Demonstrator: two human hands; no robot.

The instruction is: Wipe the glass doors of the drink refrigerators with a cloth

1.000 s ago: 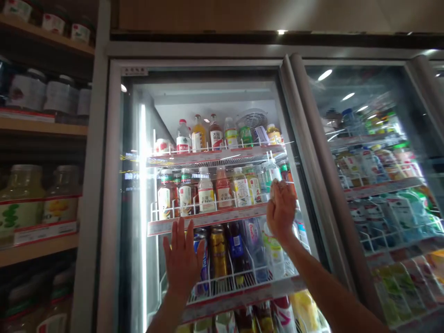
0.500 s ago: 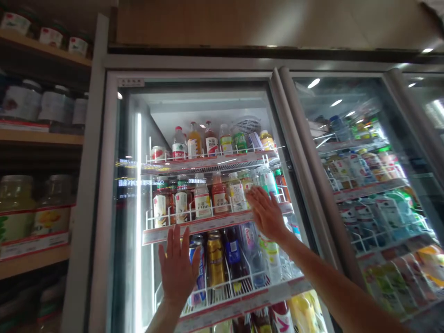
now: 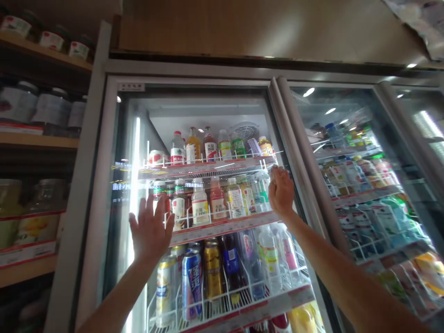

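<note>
I stand before a drinks cooler with a glass door (image 3: 194, 99). My left hand (image 3: 151, 229) lies open on the glass, fingers spread and pointing up, in front of the left bottles of the middle shelf (image 3: 222, 227). My right hand (image 3: 280, 190) is raised at the door's right edge (image 3: 277, 115), level with the same shelf, its fingers curled. A small pale bit shows at its fingertips; I cannot make out what it is. Behind the glass stand bottles (image 3: 200, 203) and cans (image 3: 212, 268).
A second glass door (image 3: 350, 152) with more drinks adjoins on the right. Wooden shelves (image 3: 38, 141) with jars run along the left, close to the cooler's grey frame (image 3: 92, 185). A wooden panel (image 3: 243, 32) sits above.
My left hand slid up and to the left across the glass. My right hand moved up and right to the door's edge, and its fingers went from flat to curled.
</note>
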